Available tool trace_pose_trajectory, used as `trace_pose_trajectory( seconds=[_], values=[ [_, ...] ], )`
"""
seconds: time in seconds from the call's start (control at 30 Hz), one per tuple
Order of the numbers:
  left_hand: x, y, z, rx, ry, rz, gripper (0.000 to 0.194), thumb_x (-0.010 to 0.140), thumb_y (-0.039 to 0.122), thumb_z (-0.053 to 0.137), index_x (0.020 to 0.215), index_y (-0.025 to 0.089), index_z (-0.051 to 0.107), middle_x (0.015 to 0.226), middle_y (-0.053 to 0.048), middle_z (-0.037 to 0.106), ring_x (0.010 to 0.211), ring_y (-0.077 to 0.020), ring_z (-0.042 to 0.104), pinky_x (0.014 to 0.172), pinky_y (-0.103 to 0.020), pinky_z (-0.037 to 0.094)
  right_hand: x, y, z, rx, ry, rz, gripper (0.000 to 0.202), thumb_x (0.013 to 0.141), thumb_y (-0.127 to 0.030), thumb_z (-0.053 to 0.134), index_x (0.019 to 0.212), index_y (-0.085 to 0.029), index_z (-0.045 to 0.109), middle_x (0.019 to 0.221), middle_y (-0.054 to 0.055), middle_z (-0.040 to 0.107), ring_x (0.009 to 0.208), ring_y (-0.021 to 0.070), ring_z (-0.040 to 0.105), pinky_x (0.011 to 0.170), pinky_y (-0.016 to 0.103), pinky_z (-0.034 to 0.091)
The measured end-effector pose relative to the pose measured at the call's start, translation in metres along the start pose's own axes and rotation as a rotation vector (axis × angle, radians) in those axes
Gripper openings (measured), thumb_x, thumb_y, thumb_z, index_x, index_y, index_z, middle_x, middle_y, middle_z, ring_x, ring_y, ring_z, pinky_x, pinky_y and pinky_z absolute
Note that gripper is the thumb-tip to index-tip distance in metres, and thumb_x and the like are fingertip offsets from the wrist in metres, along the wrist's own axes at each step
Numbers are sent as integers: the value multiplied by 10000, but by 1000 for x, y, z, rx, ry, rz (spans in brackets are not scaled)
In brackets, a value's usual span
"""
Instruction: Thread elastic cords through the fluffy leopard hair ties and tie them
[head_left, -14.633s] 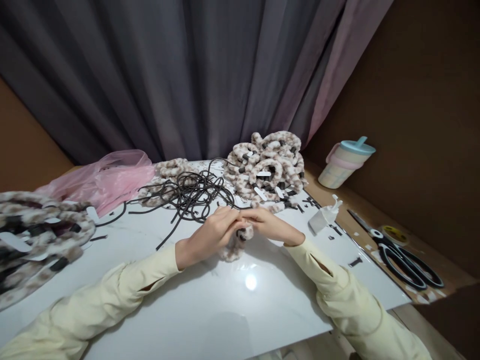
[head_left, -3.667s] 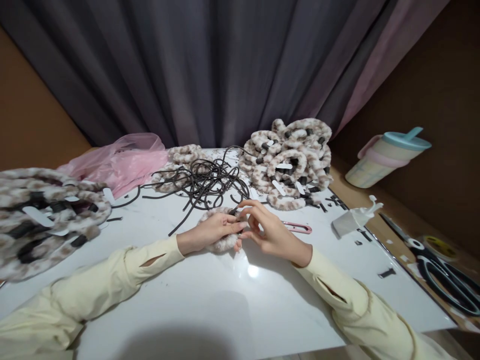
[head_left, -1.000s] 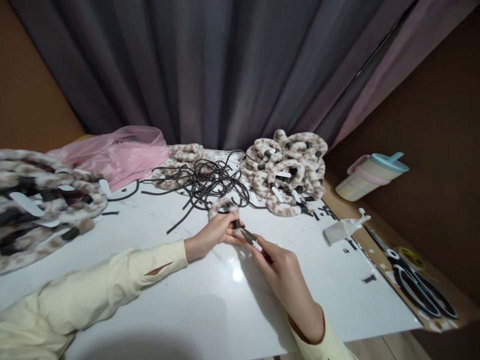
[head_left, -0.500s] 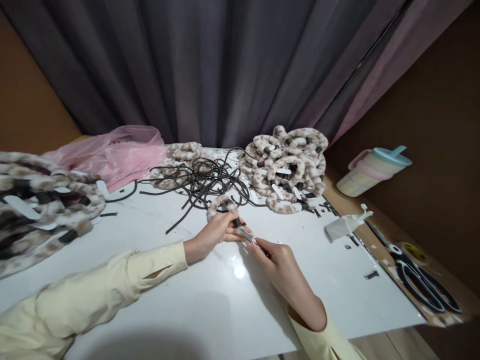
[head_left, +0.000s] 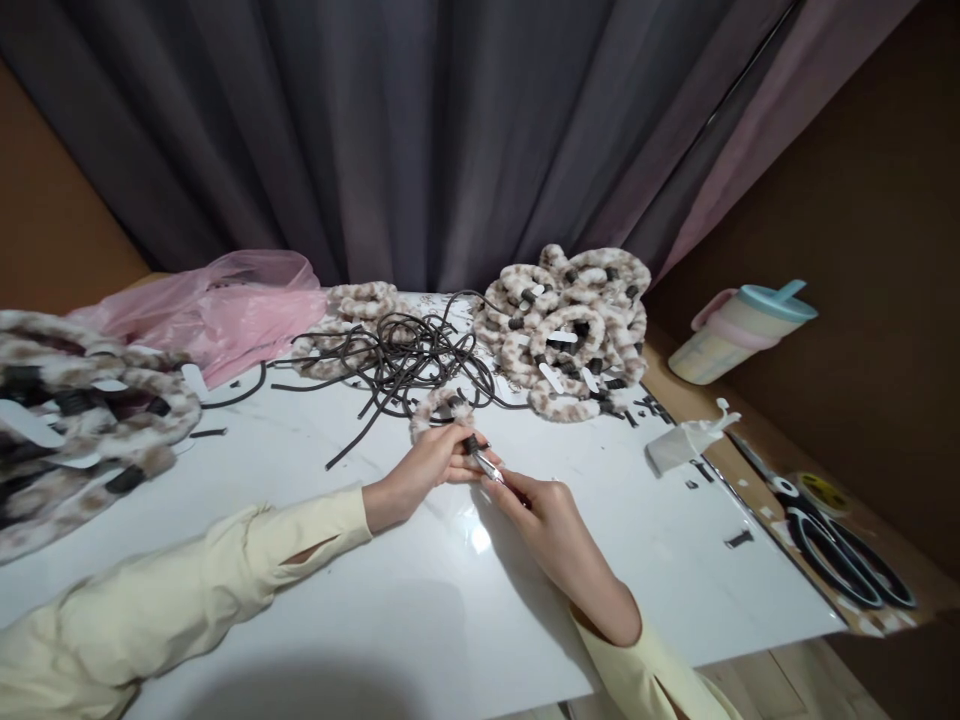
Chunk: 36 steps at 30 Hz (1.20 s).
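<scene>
My left hand is closed around a small fluffy white-and-brown plush ring, palm turned partly up. A dark band on the ring sticks out between thumb and fingers. My right hand grips small silver pliers, whose handles are mostly hidden in the fist. The pointed metal jaws reach the dark band; whether they are clamped on it I cannot tell. Just beyond the ring lies a tangle of dark cords.
Plush rings with white tags are piled at the back right and left. A pink plastic bag lies behind. On the right are a tumbler, a small white bottle, scissors, tape and dark scraps.
The pliers have moved slightly up and left, their tips now closer in at the dark band. My left hand keeps its hold on the ring. The view has shifted a little.
</scene>
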<state>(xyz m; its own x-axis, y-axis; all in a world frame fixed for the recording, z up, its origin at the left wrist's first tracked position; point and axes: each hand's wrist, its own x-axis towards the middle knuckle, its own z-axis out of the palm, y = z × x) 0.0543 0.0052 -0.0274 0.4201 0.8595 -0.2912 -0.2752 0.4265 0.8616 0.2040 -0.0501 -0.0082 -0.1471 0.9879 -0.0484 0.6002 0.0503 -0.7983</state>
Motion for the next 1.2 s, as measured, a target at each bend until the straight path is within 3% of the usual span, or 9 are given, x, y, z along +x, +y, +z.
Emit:
trace_pose_trajectory(
  seconds=[0.17, 0.27, 0.43, 0.53, 0.63, 0.73, 0.8, 0.9, 1.2],
  values=[
    [-4, 0, 3, -52, 23, 7, 192, 841, 324, 498, 833, 136, 538, 796, -112, 696, 796, -205, 685, 737, -312, 543, 2, -2, 4, 40, -11, 51, 386, 843, -411, 447, 702, -114, 650, 494, -46, 359, 491, 82, 244, 453, 209, 240],
    [-5, 2, 5, -90, 49, -15, 171, 854, 280, 463, 825, 126, 531, 792, -124, 693, 799, -200, 682, 757, -313, 537, 1, -1, 8, -46, 45, -36, 366, 872, -361, 418, 697, -122, 633, 505, -22, 471, 463, 93, 339, 467, 215, 289],
    [-3, 5, 6, -142, 63, -78, 126, 853, 248, 457, 815, 138, 505, 795, -115, 688, 774, -183, 680, 751, -289, 527, -2, 1, 14, -221, 126, -195, 312, 909, -271, 324, 951, -127, 598, 668, 61, 625, 504, 151, 515, 495, 242, 352],
    [-3, 4, 6, -137, 56, -77, 143, 846, 262, 466, 806, 133, 513, 802, -123, 690, 777, -185, 679, 759, -289, 524, 0, -1, 14, -141, 121, -152, 276, 896, -306, 370, 837, -155, 593, 589, 20, 568, 470, 126, 463, 461, 231, 329],
    [-4, 2, 5, -128, 53, -38, 150, 837, 272, 466, 811, 133, 514, 797, -126, 696, 780, -193, 680, 767, -301, 524, 4, -7, 9, 227, -27, 79, 351, 849, -406, 473, 583, -178, 460, 465, -59, 362, 407, 70, 318, 396, 204, 257],
    [-4, -1, 5, -155, 47, -4, 120, 820, 259, 478, 814, 143, 508, 792, -108, 700, 785, -189, 681, 759, -291, 526, 6, -12, 4, 626, -184, 325, 381, 794, -475, 545, 587, -187, 406, 459, -110, 216, 372, 36, 185, 347, 184, 174],
    [-3, -2, 4, -172, 40, 8, 115, 818, 254, 479, 812, 143, 511, 795, -104, 701, 782, -185, 681, 749, -283, 527, 5, -14, 2, 754, -228, 383, 351, 767, -484, 579, 647, -177, 462, 455, -127, 195, 368, 32, 147, 337, 180, 148],
    [-2, -3, 4, -157, 37, 25, 135, 833, 260, 466, 821, 136, 520, 800, -110, 700, 781, -188, 681, 725, -282, 531, 5, -13, 2, 751, -215, 374, 345, 757, -479, 596, 681, -155, 507, 456, -128, 196, 375, 31, 143, 343, 184, 122],
    [-1, -1, 8, 72, 51, 113, 275, 814, 386, 576, 819, 111, 592, 837, -112, 695, 847, -201, 672, 730, -255, 528, 9, -4, 8, 454, -130, 205, 333, 824, -413, 516, 625, -146, 519, 449, -93, 265, 401, 48, 233, 400, 215, 176]
  ],
)
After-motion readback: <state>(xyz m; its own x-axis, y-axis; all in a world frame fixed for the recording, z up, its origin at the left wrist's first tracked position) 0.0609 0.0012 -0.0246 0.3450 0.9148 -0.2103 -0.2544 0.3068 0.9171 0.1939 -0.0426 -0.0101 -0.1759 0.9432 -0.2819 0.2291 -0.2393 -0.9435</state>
